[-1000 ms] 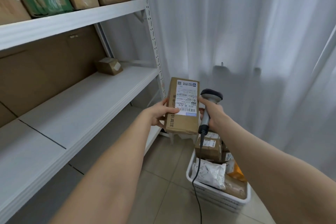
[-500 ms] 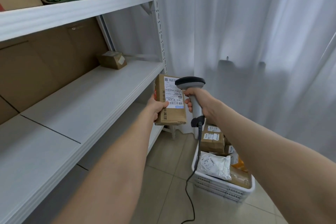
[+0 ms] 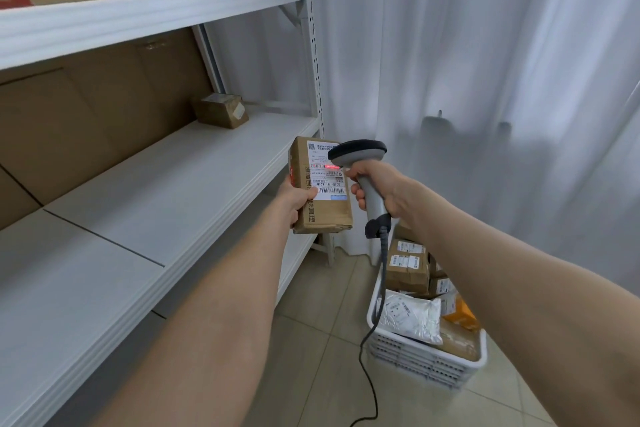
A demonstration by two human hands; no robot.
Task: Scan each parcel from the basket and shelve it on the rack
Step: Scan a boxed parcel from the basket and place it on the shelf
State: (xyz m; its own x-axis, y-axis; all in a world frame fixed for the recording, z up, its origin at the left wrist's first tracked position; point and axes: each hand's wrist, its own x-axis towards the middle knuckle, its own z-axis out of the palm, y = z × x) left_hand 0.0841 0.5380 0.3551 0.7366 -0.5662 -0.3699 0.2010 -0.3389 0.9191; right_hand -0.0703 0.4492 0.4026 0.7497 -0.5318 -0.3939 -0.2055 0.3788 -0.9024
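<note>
My left hand point(image 3: 294, 202) grips a brown cardboard parcel point(image 3: 327, 215) by its left edge, label facing me, just off the front edge of the white rack's middle shelf point(image 3: 166, 204). My right hand point(image 3: 384, 191) holds a grey corded barcode scanner point(image 3: 363, 163) right beside the parcel. A red scan line glows on the label under the scanner head. On the floor at lower right stands the white basket point(image 3: 426, 362) holding several parcels and a white mailer bag point(image 3: 410, 317).
A small brown box point(image 3: 221, 111) sits at the far end of the middle shelf. The top shelf point(image 3: 138, 15) carries several boxes. White curtains point(image 3: 485, 80) hang behind. The scanner's black cable point(image 3: 372, 374) trails down to the tiled floor.
The scanner has swung from beside the parcel to aim at its label, and a red scan line now shows. The parcel has turned slightly; the view has shifted right.
</note>
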